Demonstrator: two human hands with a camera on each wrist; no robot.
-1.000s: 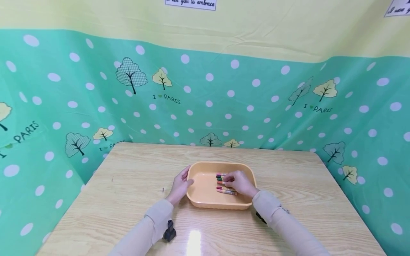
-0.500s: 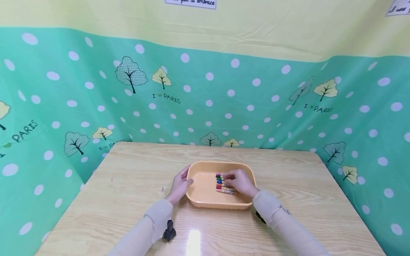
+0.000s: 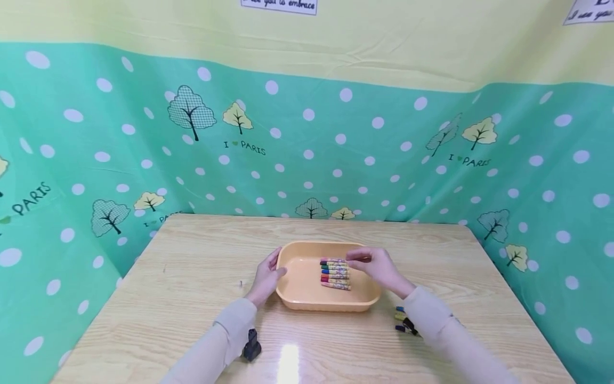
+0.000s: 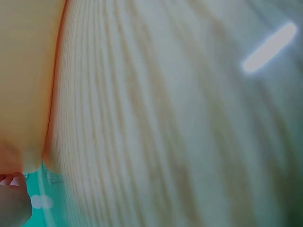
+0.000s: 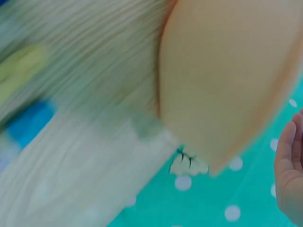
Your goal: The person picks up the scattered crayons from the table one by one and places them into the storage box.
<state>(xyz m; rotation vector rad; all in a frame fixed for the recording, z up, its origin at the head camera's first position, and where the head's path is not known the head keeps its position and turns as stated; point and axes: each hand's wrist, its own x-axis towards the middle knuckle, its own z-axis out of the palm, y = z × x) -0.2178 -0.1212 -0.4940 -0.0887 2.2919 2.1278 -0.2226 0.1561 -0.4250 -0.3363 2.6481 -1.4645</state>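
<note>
A shallow peach plastic tray (image 3: pixel 299 306) stands on the table. Inside it, several crayons (image 3: pixel 336 276) lie side by side in a row, with pink, black, green, blue and red tips. My left hand (image 3: pixel 265 277) grips the tray's left rim, thumb over the edge and fingers along the outer wall. In the left wrist view, only part of that hand (image 4: pixel 14 203) shows below the tray wall (image 4: pixel 23 75). Over the tray's right side, my right hand (image 3: pixel 381 268) hovers with loosely bent fingers and nothing visible between them. Its fingers (image 5: pixel 286 151) appear at the right edge of the right wrist view.
On the wood-grain table (image 3: pixel 201 288), more crayons (image 3: pixel 400 316) lie right of the tray, partly hidden by the right sleeve. In the right wrist view a yellow crayon (image 5: pixel 23 68) and a blue one (image 5: pixel 31 124) look blurred. A green polka-dot curtain (image 3: pixel 288 186) borders the table's back and sides.
My right hand has drawn away from the crayon row toward the right, baring the whole row. Crayons on the table have come into sight beside the sleeve. The left hand stays on the rim.
</note>
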